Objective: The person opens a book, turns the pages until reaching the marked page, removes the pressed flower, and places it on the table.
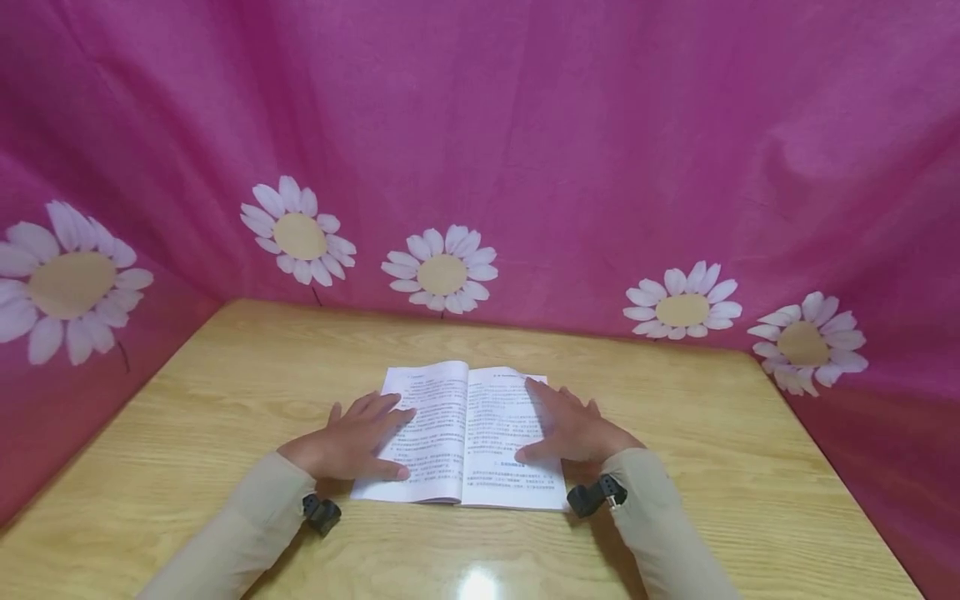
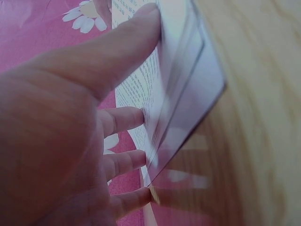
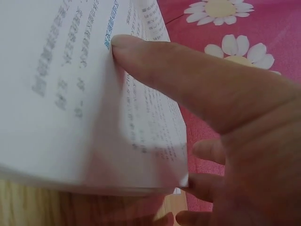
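An open book (image 1: 442,442) with printed text lies on the wooden table, its spine running away from the person. Across its left page and outer edge rests the left hand (image 1: 352,442), fingers spread and mostly straight. In the left wrist view that thumb (image 2: 127,42) lies on the page (image 2: 134,80), and fingertips touch the page's outer side. The right hand (image 1: 573,429) rests on the right page's outer edge, fingers extended. Seen from the right wrist, its thumb (image 3: 155,56) presses the page (image 3: 94,122) beside a blue heading; other fingers are past the outer edge.
The light wooden table (image 1: 675,400) surrounds the book. Behind it and at the sides hangs a magenta curtain (image 1: 525,150) printed with white daisies. Each wrist wears a small black camera, such as the left camera (image 1: 322,514), over a beige sleeve (image 1: 240,525).
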`<state>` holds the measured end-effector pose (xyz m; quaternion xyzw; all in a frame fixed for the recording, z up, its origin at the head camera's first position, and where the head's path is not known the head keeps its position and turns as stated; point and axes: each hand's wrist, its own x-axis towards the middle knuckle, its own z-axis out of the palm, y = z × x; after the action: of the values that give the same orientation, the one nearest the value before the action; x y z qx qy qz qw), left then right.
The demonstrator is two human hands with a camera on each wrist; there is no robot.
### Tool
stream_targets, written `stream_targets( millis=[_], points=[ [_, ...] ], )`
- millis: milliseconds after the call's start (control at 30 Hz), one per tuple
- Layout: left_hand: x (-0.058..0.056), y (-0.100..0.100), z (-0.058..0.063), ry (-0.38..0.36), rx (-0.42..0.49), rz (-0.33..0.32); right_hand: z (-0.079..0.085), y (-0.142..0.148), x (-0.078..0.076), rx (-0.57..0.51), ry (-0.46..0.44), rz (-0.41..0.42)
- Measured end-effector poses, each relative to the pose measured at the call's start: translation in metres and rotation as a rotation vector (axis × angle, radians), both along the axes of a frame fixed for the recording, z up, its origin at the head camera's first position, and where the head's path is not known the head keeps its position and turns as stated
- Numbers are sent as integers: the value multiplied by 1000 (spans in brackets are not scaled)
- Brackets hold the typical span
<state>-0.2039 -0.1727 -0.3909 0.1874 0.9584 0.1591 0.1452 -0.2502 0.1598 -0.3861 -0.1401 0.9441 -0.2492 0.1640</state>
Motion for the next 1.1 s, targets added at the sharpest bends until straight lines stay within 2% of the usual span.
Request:
stream_targets(
  millis=[333, 633, 833, 1000, 1100],
  points=[
    [0, 1, 1, -7, 18, -11, 4, 5, -2, -42, 18, 45],
    [0, 1, 3, -6, 26, -5, 16, 3, 1, -201, 14, 26],
    [1, 1, 3, -5, 24, -4, 28, 0, 4, -279, 30, -12],
    [2, 0, 4, -11, 47, -10, 31, -4, 5, -293, 20, -89],
    [3, -1, 3, -2, 50, -14, 35, -5, 6, -345, -2, -126]
  ],
)
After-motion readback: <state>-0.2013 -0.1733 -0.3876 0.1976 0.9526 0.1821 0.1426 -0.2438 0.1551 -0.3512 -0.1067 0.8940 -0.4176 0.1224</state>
